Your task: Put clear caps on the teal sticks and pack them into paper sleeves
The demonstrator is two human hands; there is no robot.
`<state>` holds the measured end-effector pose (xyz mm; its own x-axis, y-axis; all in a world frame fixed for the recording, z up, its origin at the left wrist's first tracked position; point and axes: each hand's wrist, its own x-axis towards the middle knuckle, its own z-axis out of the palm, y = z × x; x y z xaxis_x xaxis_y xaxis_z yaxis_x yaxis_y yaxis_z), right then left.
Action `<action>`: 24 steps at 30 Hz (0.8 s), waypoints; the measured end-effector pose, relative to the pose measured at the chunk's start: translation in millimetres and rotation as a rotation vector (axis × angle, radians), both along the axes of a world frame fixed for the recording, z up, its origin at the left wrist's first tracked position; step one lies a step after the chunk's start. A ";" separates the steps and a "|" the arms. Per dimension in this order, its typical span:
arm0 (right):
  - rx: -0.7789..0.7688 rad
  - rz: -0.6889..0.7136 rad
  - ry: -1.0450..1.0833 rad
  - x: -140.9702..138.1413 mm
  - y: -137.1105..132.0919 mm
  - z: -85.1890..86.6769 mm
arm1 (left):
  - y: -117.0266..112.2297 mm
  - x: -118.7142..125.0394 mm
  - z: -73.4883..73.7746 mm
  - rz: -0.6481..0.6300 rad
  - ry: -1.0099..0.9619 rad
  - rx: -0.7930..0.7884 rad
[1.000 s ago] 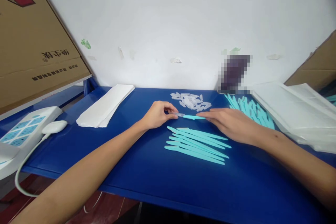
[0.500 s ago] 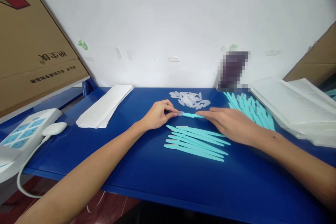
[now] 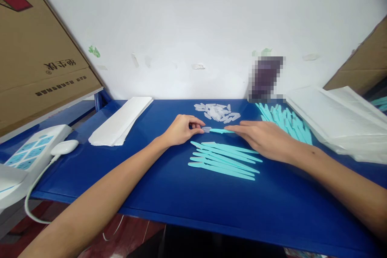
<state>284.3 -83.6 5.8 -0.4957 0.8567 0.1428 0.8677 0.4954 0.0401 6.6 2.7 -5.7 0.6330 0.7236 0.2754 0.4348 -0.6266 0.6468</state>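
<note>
A turquoise plastic stick (image 3: 222, 131) lies on the blue table (image 3: 169, 181), held between both hands. My left hand (image 3: 181, 130) pinches a small clear cap (image 3: 207, 129) at the stick's left tip. My right hand (image 3: 266, 139) rests on the stick's right end with fingers pressed together. Just below lies a row of several finished turquoise sticks (image 3: 223, 159). Behind the hands sits a heap of clear caps (image 3: 217, 113), and to the right a pile of loose turquoise sticks (image 3: 286, 123).
A stack of white paper sleeves (image 3: 121, 123) lies at the left. A white device with a corded mouse-like part (image 3: 33, 153) sits at the far left under a cardboard box (image 3: 39, 48). Clear bags (image 3: 335, 123) lie at the right. The white wall stands close behind.
The clear cap has slid further onto the stick's left tip under my left fingers. Both hands have stayed nearly in place; the view shifted slightly.
</note>
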 end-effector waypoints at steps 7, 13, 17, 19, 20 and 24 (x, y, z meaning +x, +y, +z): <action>0.012 -0.001 -0.005 -6.1 -3.0 -0.6 | 0.5 0.6 -1.5 -0.035 0.033 0.019; 0.016 -0.003 -0.045 -13.8 -4.2 -0.8 | 0.4 1.7 -0.5 -0.057 0.179 0.236; 0.072 0.006 -0.039 -18.8 -2.5 -7.0 | 0.0 9.2 -0.5 -0.159 0.140 0.224; 0.087 -0.004 -0.024 -22.0 -1.1 -9.7 | 0.7 12.8 -0.5 -0.159 0.101 0.194; 0.085 -0.006 -0.009 -23.4 -0.4 -10.4 | 1.1 14.1 -0.3 -0.156 0.092 0.177; 0.055 0.006 0.091 -26.1 1.1 -9.6 | 1.1 16.2 0.2 -0.141 0.079 0.128</action>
<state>258.2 -82.5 -3.8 -0.4833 0.8435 0.2343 0.8662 0.4995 -0.0118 22.8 3.8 -5.5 0.7490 0.5883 0.3049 0.3829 -0.7598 0.5255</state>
